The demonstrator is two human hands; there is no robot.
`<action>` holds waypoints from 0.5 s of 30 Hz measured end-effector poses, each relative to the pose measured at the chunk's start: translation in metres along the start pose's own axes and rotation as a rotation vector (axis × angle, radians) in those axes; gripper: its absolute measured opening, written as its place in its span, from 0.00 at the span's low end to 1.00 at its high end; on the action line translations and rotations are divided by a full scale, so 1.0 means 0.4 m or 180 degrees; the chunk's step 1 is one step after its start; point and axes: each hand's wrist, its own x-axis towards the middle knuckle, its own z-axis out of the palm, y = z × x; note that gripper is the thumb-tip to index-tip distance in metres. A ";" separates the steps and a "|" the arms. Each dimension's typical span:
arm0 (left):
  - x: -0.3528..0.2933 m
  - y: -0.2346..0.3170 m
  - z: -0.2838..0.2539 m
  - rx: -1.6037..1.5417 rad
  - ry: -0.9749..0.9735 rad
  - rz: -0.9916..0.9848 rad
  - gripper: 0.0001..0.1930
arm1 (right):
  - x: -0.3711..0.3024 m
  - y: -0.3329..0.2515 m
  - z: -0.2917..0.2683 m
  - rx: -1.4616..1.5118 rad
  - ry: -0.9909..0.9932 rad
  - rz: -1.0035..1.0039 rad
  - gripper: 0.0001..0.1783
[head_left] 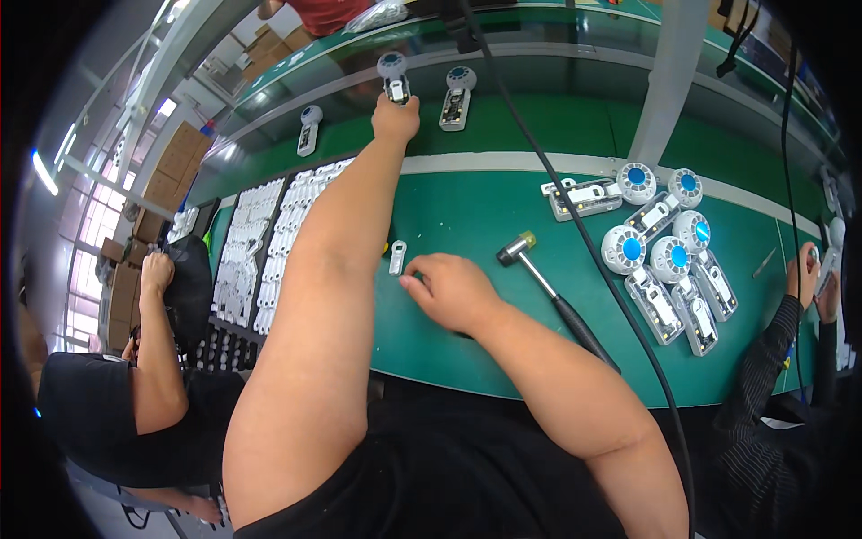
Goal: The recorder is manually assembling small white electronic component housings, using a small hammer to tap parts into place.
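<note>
My left hand [396, 119] is stretched far forward over the green strip beyond the table. Its fingers are closed round the body of a white round-headed device [392, 67], whose disc-shaped head points away from me. My right hand [452, 292] rests low over the green mat, thumb and fingers apart, with nothing visible in it. Just left of its fingertips lies a small white plastic strip [398, 258], apart from the hand. To the right of that hand is a hammer [555, 296] with a black grip and a yellowish tip.
Several similar devices with blue-centred heads [671, 259] lie at the right, behind a hanging black cable [620, 292]. Two more devices [456, 99] [308, 131] sit on the far strip. Trays of white parts [247, 242] stand at left. Co-workers' hands [157, 269] [805, 269] show at both sides.
</note>
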 end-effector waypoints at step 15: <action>-0.038 0.075 0.147 0.2095 -0.1723 0.1059 0.48 | 0.038 -0.024 0.049 -0.0155 -0.0118 -0.0150 0.11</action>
